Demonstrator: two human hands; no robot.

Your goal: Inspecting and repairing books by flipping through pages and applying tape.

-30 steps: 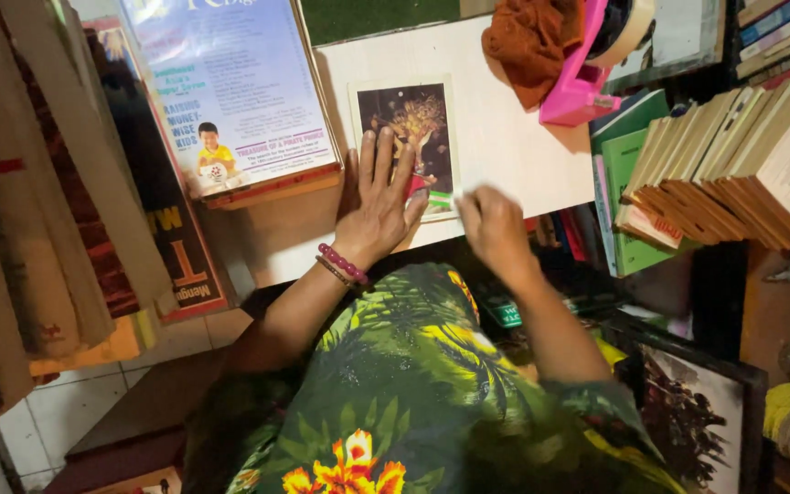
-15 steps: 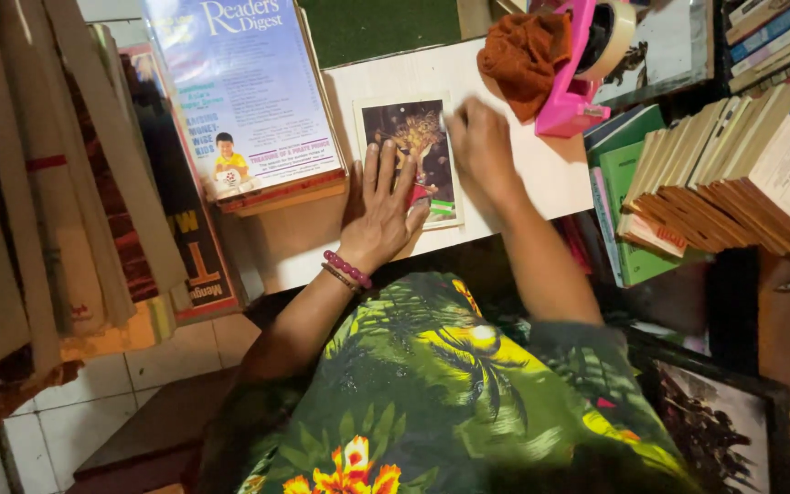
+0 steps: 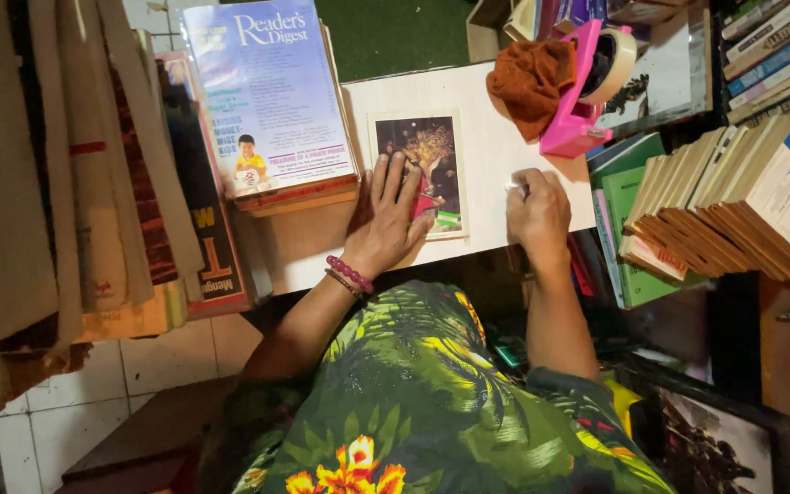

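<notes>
Head view: left hand [image 3: 386, 229] lies spread flat on the book [image 3: 421, 172] on the bench [image 3: 486, 155], while right hand [image 3: 537, 212], fingers curled together, pinches something small and pale just beside it.

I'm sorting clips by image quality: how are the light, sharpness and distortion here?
Head view: light falls brightest on the pale board and magazine; floor-side corners sink into shadow; left hand and right hand look fairly sharp; book stacks bow outward at the edges, a wide-lens distortion.
</notes>
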